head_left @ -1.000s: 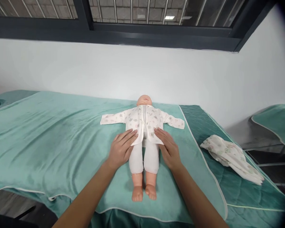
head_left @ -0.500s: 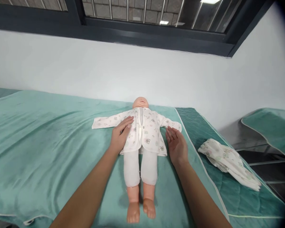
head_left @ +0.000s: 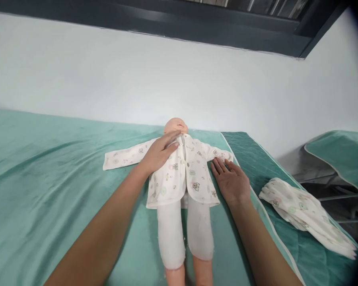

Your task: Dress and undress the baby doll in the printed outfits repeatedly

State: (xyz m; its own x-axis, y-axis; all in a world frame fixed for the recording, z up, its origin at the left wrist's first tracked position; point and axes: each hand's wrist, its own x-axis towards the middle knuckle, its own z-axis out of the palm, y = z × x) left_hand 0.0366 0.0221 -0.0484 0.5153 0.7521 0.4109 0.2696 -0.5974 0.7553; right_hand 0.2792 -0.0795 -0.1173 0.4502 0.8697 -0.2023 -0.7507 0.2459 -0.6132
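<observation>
A baby doll (head_left: pixel 176 125) lies on its back, head toward the wall, wearing a white printed jacket (head_left: pixel 193 174). Its upper legs (head_left: pixel 170 234) are white, with skin-coloured lower legs below; the feet fall outside the picture. My left hand (head_left: pixel 161 153) rests flat on the upper chest of the jacket near the collar, fingers extended and closed on nothing. Beside the jacket's right-hand sleeve, my right hand (head_left: pixel 231 180) lies palm up with its fingers stretched out, the tips at the sleeve's underside. The left-hand sleeve (head_left: pixel 122 157) stretches out sideways over the bed.
Green cloth (head_left: pixel 62 190) covers the bed beneath the doll. A bunched printed white garment (head_left: pixel 304 214) lies on the darker quilted mat (head_left: pixel 301 258) at right. Behind are a white wall (head_left: pixel 107 79) and a dark window frame (head_left: pixel 197 26). Another green-covered surface (head_left: pixel 343 155) stands far right.
My left hand has slid up the jacket toward the collar. My right hand has turned more palm up beside the sleeve. The view has tipped down and closer, and the doll's feet have left it.
</observation>
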